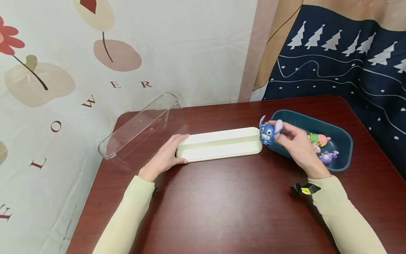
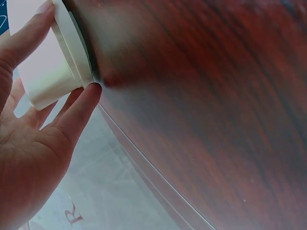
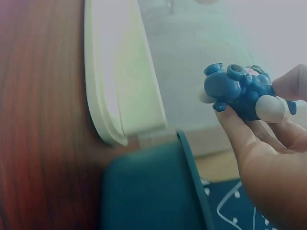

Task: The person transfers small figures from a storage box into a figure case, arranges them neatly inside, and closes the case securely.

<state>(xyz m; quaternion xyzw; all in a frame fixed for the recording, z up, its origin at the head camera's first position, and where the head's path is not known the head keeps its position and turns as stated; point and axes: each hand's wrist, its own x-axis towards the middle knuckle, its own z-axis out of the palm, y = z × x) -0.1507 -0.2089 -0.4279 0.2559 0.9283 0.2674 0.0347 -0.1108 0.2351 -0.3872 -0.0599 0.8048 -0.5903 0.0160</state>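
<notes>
Table: dark red-brown wooden table [image 1: 222, 208], bearing everything below; flowered cloth hangs behind it.
Cover: clear rectangular plastic cover [image 1: 139, 128], off the tray, lying tilted at the table's back left corner, just behind the left hand.
Tray: long cream-white plastic tray [image 1: 219, 144] with a low step along its length, flat at mid-table. Nothing stands on it.
Bowl: dark teal oval plastic bowl [image 1: 340, 141], just right of the tray's right end; rims very near, whether they touch cannot be told.
Left hand: left hand [image 1: 166, 155] at the tray's left end. The left wrist view shows fingers nearly straight, thumb [image 2: 79, 108] at the near corner and a finger along the far edge, so the end sits loosely between them; a steadying touch more than a firm grasp.
Right hand: right hand [image 1: 296, 143] over the bowl's left rim, thumb and fingertips pinching the figure.
Figure: small blue cartoon figure with big ears [image 1: 269, 131], held clear of the table, above the gap between bowl rim and tray end.
Remaining toys: pink-and-green toy [image 1: 318, 138] and purple toy [image 1: 330, 155] lie in the bowl; a third may be hidden behind the hand.
Progress (judged): early. Cover removed; first figure lifted, not yet set down; the rest of the toys unplaced; cover off.
</notes>
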